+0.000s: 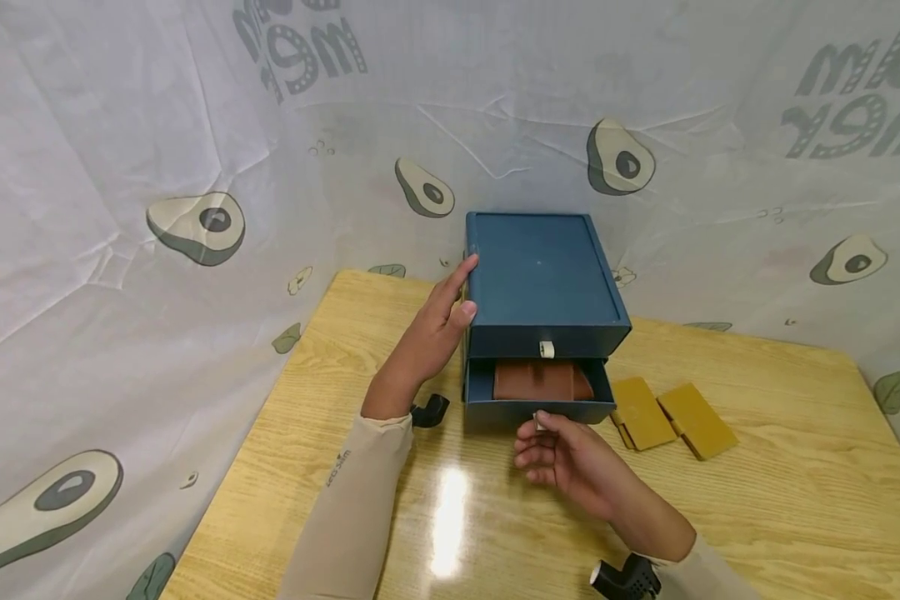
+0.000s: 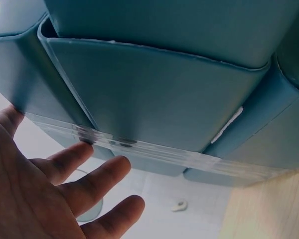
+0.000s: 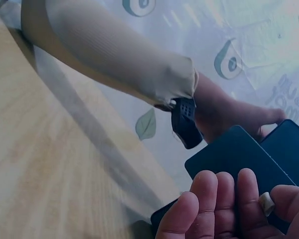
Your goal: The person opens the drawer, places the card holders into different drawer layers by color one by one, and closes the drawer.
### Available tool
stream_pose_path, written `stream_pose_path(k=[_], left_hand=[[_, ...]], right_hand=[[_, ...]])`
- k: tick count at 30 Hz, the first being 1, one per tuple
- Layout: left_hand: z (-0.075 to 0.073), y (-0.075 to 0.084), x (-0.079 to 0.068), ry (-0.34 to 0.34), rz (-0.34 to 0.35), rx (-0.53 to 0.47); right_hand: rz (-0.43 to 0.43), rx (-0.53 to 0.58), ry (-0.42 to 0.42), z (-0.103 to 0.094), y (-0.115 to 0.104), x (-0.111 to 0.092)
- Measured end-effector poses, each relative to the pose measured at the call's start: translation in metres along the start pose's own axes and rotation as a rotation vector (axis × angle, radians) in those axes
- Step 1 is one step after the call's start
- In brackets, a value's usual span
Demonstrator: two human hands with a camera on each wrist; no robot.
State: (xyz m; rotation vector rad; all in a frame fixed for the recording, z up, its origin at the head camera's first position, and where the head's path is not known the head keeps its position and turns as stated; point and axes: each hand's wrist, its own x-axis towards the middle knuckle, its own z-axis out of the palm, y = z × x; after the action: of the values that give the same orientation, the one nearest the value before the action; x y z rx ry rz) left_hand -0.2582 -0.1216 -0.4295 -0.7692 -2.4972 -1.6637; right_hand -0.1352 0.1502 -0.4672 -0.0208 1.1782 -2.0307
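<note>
A blue drawer box [image 1: 540,267] stands on the table with its lower drawer [image 1: 487,413] pulled partly out. Inside that drawer lies a brown leather case [image 1: 525,380]. My left hand [image 1: 429,333] rests against the box's left side near the top edge, fingers extended. In the left wrist view the same left hand [image 2: 45,194] is spread beside the box's side wall [image 2: 149,94], along a strip of clear tape [image 2: 189,158]. My right hand [image 1: 581,471] pinches the small white pull tab [image 3: 266,203] of the lower drawer between thumb and forefinger.
Two mustard-yellow booklets [image 1: 643,414] lie on the wooden table [image 1: 787,467] to the right of the box. The upper drawer, with its own white tab [image 1: 547,349], is closed. A cloth backdrop [image 1: 510,100] printed with avocados hangs behind the table.
</note>
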Motion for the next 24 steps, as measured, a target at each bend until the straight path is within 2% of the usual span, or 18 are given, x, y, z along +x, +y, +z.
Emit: stream_pose_path(k=[6, 15, 24], left_hand=[[0.001, -0.001, -0.001, -0.003, -0.011, -0.01], [0.0, 0.002, -0.002, -0.002, -0.022, -0.001], [0.0, 0.002, -0.002, 0.002, -0.02, -0.008]], right_hand=[[-0.043, -0.008, 0.027, -0.006, -0.006, 0.016], [-0.057, -0.004, 0.067, -0.008, -0.017, 0.033], [-0.081, 0.021, 0.084, -0.011, -0.024, 0.042]])
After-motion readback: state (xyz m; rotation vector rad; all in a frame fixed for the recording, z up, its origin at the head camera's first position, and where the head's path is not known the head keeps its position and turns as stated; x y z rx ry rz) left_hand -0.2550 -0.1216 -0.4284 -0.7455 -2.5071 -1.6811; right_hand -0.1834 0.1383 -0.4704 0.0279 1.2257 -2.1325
